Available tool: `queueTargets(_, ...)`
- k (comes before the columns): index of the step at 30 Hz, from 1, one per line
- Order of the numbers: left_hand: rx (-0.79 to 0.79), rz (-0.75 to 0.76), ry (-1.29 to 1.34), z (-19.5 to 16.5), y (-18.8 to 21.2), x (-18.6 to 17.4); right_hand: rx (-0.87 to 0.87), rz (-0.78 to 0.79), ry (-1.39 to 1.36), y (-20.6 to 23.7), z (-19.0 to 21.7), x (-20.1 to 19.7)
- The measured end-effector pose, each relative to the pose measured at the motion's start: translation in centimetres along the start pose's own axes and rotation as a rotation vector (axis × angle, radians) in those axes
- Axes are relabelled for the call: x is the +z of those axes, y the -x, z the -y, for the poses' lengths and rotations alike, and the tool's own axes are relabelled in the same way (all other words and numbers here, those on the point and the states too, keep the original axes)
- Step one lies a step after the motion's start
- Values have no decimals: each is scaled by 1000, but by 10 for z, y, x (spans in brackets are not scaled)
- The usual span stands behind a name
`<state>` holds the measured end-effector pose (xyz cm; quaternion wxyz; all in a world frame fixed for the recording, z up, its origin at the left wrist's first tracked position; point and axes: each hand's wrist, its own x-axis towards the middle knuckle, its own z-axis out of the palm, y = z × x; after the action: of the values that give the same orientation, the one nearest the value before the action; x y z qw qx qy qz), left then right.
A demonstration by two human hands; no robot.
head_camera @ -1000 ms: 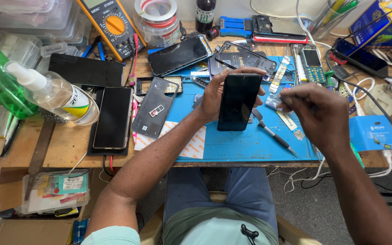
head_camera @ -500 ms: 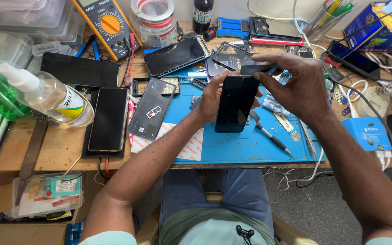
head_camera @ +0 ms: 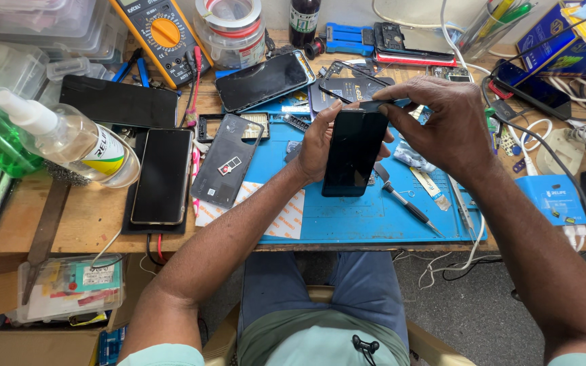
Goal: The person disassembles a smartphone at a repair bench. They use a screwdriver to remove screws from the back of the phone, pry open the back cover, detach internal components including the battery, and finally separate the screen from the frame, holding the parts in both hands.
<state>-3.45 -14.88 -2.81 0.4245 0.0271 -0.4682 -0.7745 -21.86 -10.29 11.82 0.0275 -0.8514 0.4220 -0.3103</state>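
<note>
Phone (head_camera: 354, 152) held upright above blue mat (head_camera: 374, 217), screen up for access | left hand (head_camera: 317, 146) cradling left edge from behind, fingers wrapped | right hand (head_camera: 442, 125) fingers pinching top edge | screwdriver (head_camera: 405, 203) right of phone on mat.

Single head view, steeply down, close over workbench (head_camera: 89, 224)

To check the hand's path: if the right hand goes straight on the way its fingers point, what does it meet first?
The right hand points left; its fingertips already pinch the phone's top edge.
</note>
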Motion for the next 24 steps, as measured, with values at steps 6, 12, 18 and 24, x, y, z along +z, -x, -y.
queueTargets(6,17,1,-15,0,-1,2,-6,31,26,-1,-2,3)
queueTargets(12,3,-8,-21,-1,0,2,-51,9,27,0,-4,3)
queueTargets(18,-7,-5,-12,-2,0,2,-35,11,12,-1,-1,1)
queueTargets(24,-1,-10,-14,-2,-1,2,-41,14,35,-2,0,1)
